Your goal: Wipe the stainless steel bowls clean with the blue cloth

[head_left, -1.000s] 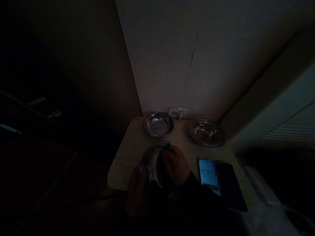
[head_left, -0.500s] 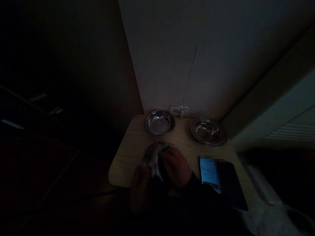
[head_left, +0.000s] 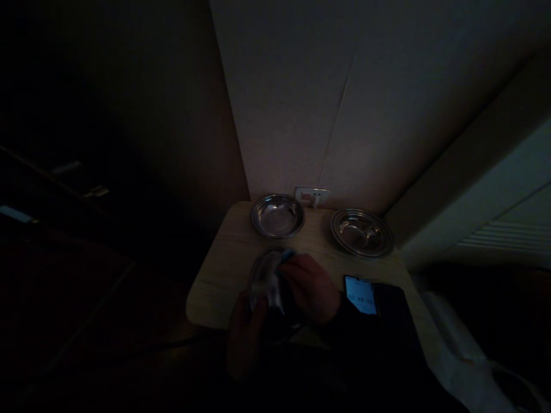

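Two bare hands are at a steel bowl in the dim head view. The bowl (head_left: 264, 281) is at the front part of the table (head_left: 210, 287), its inside facing up; its near side fades into shadow, so whether it rests on the wood cannot be told. The left hand (head_left: 244, 338) grips the bowl's left side, thumb over the rim, the other fingers mostly hidden. The right hand (head_left: 314, 287) is closed, pinching a blue piece (head_left: 287, 254) against the far right rim; cloth or sponge, it is too dark to say.

Behind the bowl, near the wall (head_left: 284, 115), sits a dish (head_left: 278, 218). To its right, well apart, lies a nested stack (head_left: 361, 232). A socket (head_left: 303, 196) with a plug (head_left: 315, 201) shows between them. Beside the right sleeve (head_left: 350, 321), a lit phone (head_left: 360, 295) lies against a dark slab (head_left: 394, 310).
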`<control>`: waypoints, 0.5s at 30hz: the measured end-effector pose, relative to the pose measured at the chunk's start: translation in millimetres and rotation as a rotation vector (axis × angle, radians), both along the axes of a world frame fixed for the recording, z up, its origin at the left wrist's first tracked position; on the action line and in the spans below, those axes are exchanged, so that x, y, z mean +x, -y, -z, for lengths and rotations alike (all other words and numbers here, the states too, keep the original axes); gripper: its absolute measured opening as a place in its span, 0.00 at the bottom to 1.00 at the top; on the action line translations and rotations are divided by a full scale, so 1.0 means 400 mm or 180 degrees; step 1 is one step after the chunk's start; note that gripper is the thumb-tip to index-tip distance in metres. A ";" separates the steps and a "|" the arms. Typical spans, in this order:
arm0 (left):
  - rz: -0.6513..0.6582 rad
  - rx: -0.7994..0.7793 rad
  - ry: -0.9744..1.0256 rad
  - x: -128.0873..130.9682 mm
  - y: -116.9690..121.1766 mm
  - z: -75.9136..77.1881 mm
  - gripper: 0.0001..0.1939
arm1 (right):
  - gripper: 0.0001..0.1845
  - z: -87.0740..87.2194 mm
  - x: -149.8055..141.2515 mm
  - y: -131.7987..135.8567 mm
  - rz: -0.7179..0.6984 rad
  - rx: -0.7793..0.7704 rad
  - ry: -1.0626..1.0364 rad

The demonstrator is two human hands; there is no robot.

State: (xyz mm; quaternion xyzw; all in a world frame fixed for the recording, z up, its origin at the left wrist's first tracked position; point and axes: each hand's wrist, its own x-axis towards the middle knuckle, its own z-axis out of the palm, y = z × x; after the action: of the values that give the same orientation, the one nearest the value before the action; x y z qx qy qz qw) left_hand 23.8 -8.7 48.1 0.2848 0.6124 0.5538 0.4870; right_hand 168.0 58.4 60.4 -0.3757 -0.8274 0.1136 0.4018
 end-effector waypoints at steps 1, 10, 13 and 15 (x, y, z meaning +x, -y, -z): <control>0.0072 -0.0026 -0.0043 0.001 -0.001 0.000 0.15 | 0.13 -0.001 0.002 0.002 0.0029 0.0018 -0.0010; 0.0388 -0.0018 -0.0494 0.000 -0.007 -0.003 0.17 | 0.13 0.010 0.002 0.020 0.0037 -0.0078 -0.0213; 0.0388 -0.0109 -0.0587 0.001 -0.007 -0.008 0.17 | 0.13 0.009 0.002 0.019 -0.0127 -0.0076 -0.0176; 0.0388 -0.0157 -0.0548 0.001 -0.006 -0.009 0.18 | 0.13 0.002 0.004 0.017 -0.0029 0.0016 -0.0084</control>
State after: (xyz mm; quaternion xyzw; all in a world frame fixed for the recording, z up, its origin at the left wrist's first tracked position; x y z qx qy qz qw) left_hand 24.0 -6.4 51.9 0.3560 0.6470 0.4814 0.4721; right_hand 169.5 51.5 59.7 -0.3694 -0.8240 0.1183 0.4131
